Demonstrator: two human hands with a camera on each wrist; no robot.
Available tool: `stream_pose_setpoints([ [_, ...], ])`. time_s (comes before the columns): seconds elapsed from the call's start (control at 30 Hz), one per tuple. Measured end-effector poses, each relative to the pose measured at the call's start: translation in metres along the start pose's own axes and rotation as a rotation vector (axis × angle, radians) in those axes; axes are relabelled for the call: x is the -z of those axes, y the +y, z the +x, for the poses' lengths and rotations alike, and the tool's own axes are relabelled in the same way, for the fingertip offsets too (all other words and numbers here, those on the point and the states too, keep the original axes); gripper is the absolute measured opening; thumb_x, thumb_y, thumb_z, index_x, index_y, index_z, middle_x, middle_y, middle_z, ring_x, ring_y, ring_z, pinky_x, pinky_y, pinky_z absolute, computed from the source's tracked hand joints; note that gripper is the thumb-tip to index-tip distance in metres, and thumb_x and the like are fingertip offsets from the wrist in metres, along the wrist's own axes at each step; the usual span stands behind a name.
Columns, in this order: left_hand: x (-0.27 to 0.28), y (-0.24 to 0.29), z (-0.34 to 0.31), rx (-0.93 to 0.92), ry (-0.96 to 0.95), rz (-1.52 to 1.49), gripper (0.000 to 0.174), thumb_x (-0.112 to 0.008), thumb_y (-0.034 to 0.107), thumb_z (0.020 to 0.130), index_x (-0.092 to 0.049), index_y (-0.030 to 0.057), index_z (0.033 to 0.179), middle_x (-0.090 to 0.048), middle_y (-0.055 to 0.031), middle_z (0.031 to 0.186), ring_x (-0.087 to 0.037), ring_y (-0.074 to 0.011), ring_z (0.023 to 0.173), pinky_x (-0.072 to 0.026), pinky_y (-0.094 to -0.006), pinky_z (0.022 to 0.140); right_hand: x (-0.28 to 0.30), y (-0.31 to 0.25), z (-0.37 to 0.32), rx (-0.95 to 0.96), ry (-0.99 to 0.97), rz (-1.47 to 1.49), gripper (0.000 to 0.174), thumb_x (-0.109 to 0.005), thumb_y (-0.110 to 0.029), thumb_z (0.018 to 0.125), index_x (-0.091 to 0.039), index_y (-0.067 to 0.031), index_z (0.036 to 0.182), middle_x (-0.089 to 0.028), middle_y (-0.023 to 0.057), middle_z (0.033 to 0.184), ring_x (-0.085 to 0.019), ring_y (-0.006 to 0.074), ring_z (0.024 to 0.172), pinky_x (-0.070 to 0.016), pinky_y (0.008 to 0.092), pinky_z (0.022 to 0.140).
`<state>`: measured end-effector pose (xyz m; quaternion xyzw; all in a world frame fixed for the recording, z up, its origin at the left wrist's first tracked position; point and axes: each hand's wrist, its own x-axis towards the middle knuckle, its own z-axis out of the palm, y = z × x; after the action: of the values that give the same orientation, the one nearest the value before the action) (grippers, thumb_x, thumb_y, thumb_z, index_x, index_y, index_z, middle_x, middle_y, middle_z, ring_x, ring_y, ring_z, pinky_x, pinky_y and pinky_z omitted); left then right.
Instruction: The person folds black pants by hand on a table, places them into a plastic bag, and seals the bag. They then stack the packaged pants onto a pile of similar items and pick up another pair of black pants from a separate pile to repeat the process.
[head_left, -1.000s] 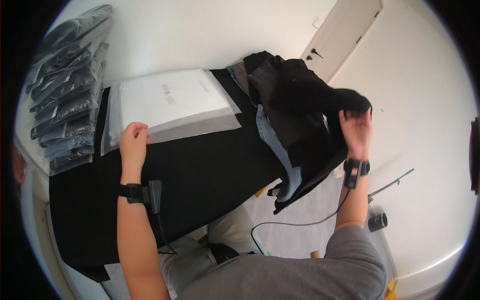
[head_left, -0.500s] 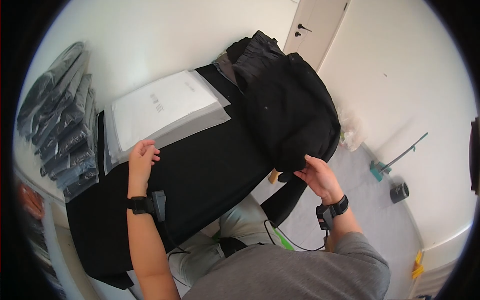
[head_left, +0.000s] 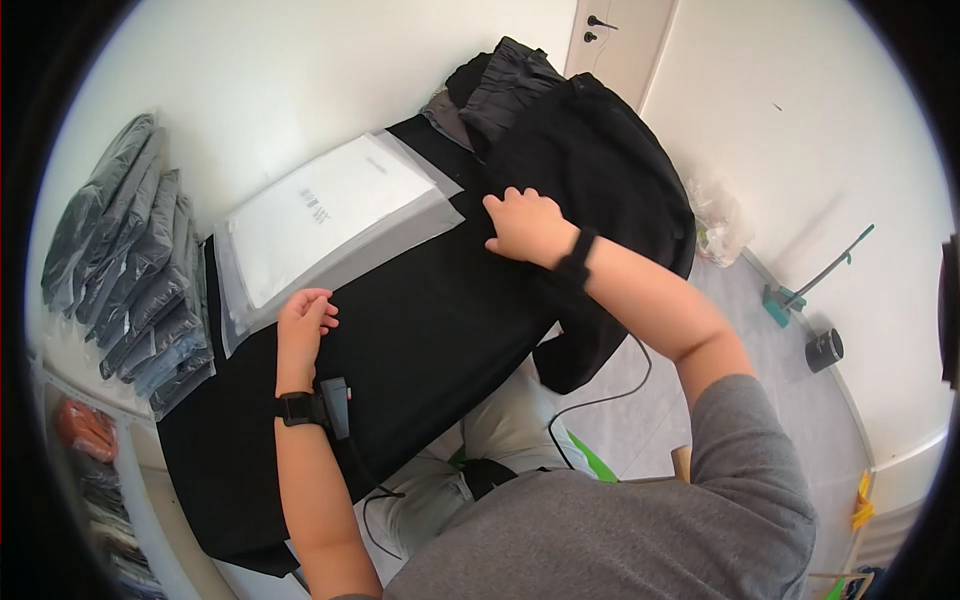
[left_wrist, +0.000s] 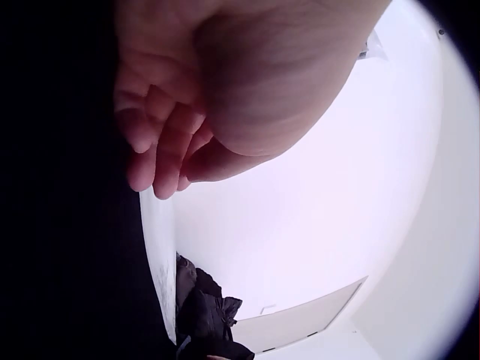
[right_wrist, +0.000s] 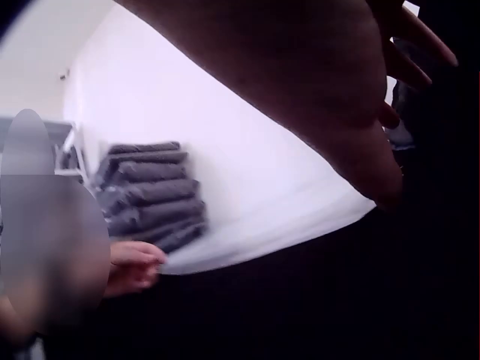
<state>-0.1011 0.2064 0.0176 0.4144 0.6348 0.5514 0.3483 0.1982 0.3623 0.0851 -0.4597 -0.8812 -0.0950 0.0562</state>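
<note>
In the head view my right hand (head_left: 530, 228) lies over the left edge of a black garment (head_left: 610, 150) spread across the far end of the table. Its fingers are spread, and the right wrist view shows them low against the dark cloth. My left hand (head_left: 307, 318), its fingers loosely curled and holding nothing, hovers by the near edge of a stack of clear plastic bags (head_left: 320, 215) with a white printed sheet on top. The left wrist view shows those relaxed fingers (left_wrist: 171, 161).
A black cloth (head_left: 400, 320) covers the table. Several bagged garments (head_left: 130, 260) are piled at its left end. Dark trousers (head_left: 505, 95) lie behind the black garment. On the floor at right stand a dustpan (head_left: 782, 305) and a black bin (head_left: 824, 350).
The black garment came down flat over the table's right end, covering the blue jeans. My right hand left its near edge and moved up and left across it. The left hand stayed by the bags.
</note>
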Motion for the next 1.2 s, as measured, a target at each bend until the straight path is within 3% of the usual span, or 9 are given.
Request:
stream_pose_setpoints([
  [0.17, -0.002, -0.001, 0.004, -0.017, 0.019, 0.080, 0.019, -0.052, 0.018, 0.091, -0.062, 0.0041, 0.100, -0.062, -0.0022, 0.080, -0.057, -0.0088, 0.066, -0.0417, -0.0214, 0.061, -0.038, 0.008, 0.073, -0.217, -0.403, -0.107, 0.060, -0.052, -0.020, 0.088, -0.033, -0.0100, 0.144, -0.052, 0.0248, 0.130, -0.056, 0.0416, 0.114, -0.0510, 0.0523, 0.084],
  [0.3, -0.001, 0.002, 0.004, -0.040, -0.008, 0.084, 0.019, -0.052, 0.018, 0.092, -0.062, 0.0036, 0.101, -0.062, -0.0026, 0.080, -0.057, -0.0089, 0.067, -0.0417, -0.0218, 0.061, -0.042, 0.036, 0.079, -0.097, -0.174, -0.051, 0.043, -0.043, -0.014, 0.089, -0.046, 0.0025, 0.129, -0.065, 0.0239, 0.108, -0.064, 0.0368, 0.100, -0.0515, 0.0453, 0.084],
  [0.4, -0.003, 0.008, 0.004, -0.083, 0.007, 0.055, 0.019, -0.052, 0.017, 0.092, -0.062, 0.0030, 0.101, -0.062, -0.0028, 0.080, -0.057, -0.0093, 0.066, -0.0415, -0.0227, 0.061, -0.001, 0.080, 0.072, -0.110, -0.086, 0.128, 0.029, -0.054, -0.004, 0.072, -0.064, 0.0036, 0.098, -0.065, 0.0248, 0.099, -0.063, 0.0394, 0.093, -0.0503, 0.0437, 0.082],
  [0.57, -0.006, 0.019, -0.003, -0.149, 0.001, 0.062, 0.020, -0.052, 0.017, 0.093, -0.062, 0.0034, 0.103, -0.062, -0.0029, 0.081, -0.057, -0.0094, 0.068, -0.0414, -0.0226, 0.062, 0.103, 0.149, -0.004, -0.426, 0.221, 0.962, 0.040, -0.050, 0.001, 0.075, -0.059, 0.0066, 0.113, -0.066, 0.0142, 0.098, -0.063, 0.0259, 0.088, -0.0509, 0.0345, 0.079],
  [0.73, -0.020, 0.037, -0.013, -0.224, -0.118, -0.013, 0.025, -0.053, 0.019, 0.093, -0.058, 0.0051, 0.113, -0.062, -0.0026, 0.089, -0.057, -0.0089, 0.078, -0.0415, -0.0220, 0.069, 0.182, 0.175, -0.123, -0.305, 0.588, 1.293, 0.028, -0.046, 0.004, 0.075, -0.059, 0.0050, 0.099, -0.060, 0.0059, 0.083, -0.055, 0.0163, 0.074, -0.0473, 0.0273, 0.069],
  [0.9, -0.105, 0.105, -0.047, -0.502, -0.448, -0.026, 0.036, -0.063, 0.006, 0.086, -0.053, 0.0044, 0.120, -0.061, -0.0066, 0.104, -0.056, -0.0130, 0.098, -0.0460, -0.0255, 0.081, 0.213, 0.221, -0.226, -0.321, 0.619, 1.377, 0.028, -0.044, 0.005, 0.075, -0.059, 0.0033, 0.098, -0.059, 0.0036, 0.083, -0.054, 0.0130, 0.073, -0.0473, 0.0244, 0.068],
  [1.1, -0.257, 0.119, -0.083, -0.894, -0.538, 0.201, 0.100, -0.085, 0.016, 0.062, -0.027, 0.0027, 0.143, -0.041, -0.0232, 0.135, -0.041, -0.0344, 0.126, -0.0344, -0.0407, 0.104, 0.204, 0.208, -0.317, -0.181, 0.561, 1.838, 0.018, -0.052, -0.001, 0.086, -0.062, 0.0079, 0.099, -0.065, 0.0111, 0.093, -0.063, 0.0199, 0.084, -0.0544, 0.0312, 0.080],
  [1.17, -0.296, 0.109, -0.093, -0.949, -0.426, 0.228, 0.093, -0.085, 0.016, 0.062, -0.034, 0.0012, 0.138, -0.047, -0.0233, 0.129, -0.048, -0.0335, 0.118, -0.0373, -0.0371, 0.101, 0.202, 0.189, -0.342, -0.121, 0.608, 2.127, 0.021, -0.054, -0.003, 0.088, -0.060, 0.0100, 0.103, -0.066, 0.0182, 0.104, -0.064, 0.0254, 0.095, -0.0543, 0.0365, 0.088],
  [1.2, -0.308, 0.104, -0.090, -0.769, -0.565, 0.175, 0.078, -0.083, 0.014, 0.064, -0.043, 0.0017, 0.130, -0.053, -0.0192, 0.120, -0.052, -0.0284, 0.110, -0.0405, -0.0347, 0.096, 0.206, 0.178, -0.352, -0.049, 0.561, 2.187, 0.023, -0.055, -0.003, 0.089, -0.059, 0.0108, 0.106, -0.064, 0.0215, 0.110, -0.064, 0.0282, 0.099, -0.0537, 0.0394, 0.090],
])
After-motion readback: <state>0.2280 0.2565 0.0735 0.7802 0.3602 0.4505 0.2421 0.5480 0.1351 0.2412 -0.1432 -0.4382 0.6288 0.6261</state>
